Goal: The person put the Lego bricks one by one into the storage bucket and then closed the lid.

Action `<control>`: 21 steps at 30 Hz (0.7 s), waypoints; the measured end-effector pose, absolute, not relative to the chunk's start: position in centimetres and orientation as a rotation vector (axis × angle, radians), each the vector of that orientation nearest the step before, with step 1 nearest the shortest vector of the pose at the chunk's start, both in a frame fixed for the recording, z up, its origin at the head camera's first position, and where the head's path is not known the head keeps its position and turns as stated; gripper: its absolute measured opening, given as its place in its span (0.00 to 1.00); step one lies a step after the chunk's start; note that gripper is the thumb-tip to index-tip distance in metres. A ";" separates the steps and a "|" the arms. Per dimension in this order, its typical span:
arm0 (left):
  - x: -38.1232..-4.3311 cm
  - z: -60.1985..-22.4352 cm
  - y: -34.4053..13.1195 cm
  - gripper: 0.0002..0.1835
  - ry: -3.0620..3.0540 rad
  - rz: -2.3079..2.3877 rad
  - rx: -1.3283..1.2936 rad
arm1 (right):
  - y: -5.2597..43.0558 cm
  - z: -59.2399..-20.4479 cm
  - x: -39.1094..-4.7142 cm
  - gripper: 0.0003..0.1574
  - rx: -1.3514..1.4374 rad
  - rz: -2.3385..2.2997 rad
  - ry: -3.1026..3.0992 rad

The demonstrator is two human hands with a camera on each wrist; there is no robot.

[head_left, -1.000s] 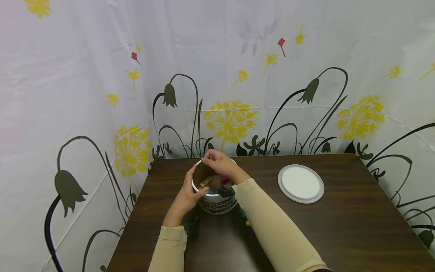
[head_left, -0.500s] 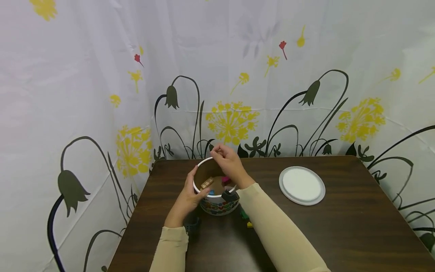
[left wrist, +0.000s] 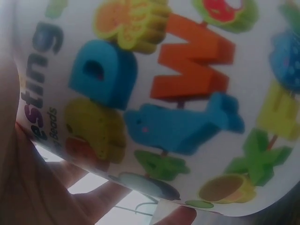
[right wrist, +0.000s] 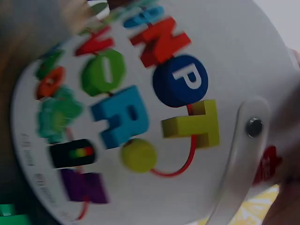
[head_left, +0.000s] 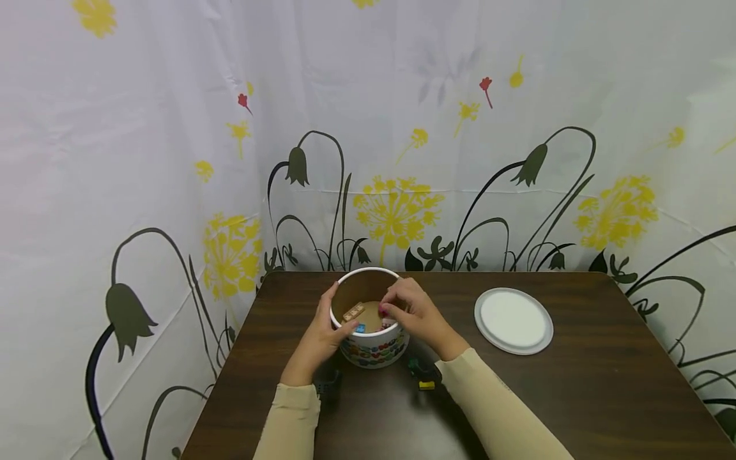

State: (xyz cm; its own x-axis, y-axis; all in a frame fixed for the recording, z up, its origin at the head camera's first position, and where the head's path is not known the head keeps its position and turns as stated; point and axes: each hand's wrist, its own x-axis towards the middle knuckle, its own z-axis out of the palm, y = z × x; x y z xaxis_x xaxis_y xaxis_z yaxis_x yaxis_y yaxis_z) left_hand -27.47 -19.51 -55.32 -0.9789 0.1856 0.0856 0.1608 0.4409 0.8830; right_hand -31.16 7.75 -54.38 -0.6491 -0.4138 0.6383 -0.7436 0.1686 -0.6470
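Note:
A white bucket printed with colourful letter and animal shapes stands tilted toward me on the table. My left hand grips its left side, with the thumb over the rim and fingers round the outside. Inside lie a tan block, a small blue piece and a pale pink piece. My right hand reaches over the right rim, and its fingertips pinch a small bright pink piece. In the right wrist view, the bucket's printed wall and white handle strap fill most of the picture.
A white round lid or plate lies on the brown table to the right. Near my right wrist are a green piece and a yellow piece. A dark basket-like object sits by my left wrist.
My right hand has come down from the bucket's far rim to its right side, fingers now at the bright pink piece. My left hand keeps its hold on the bucket.

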 end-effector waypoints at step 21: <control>-27.8 -55.3 -19.3 0.57 2.629 1.630 0.297 | 15.0 -57.8 -26.2 0.23 0.969 1.724 -2.293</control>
State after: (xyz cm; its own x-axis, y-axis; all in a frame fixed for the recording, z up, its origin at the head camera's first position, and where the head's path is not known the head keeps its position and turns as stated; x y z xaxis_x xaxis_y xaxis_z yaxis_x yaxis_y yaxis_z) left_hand -27.77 -19.31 -55.30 -0.9812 0.1790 0.0718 0.1439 0.4316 0.8905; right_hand -26.20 15.01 -57.80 -0.7894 -0.4189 0.4487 -0.5475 0.1497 -0.8233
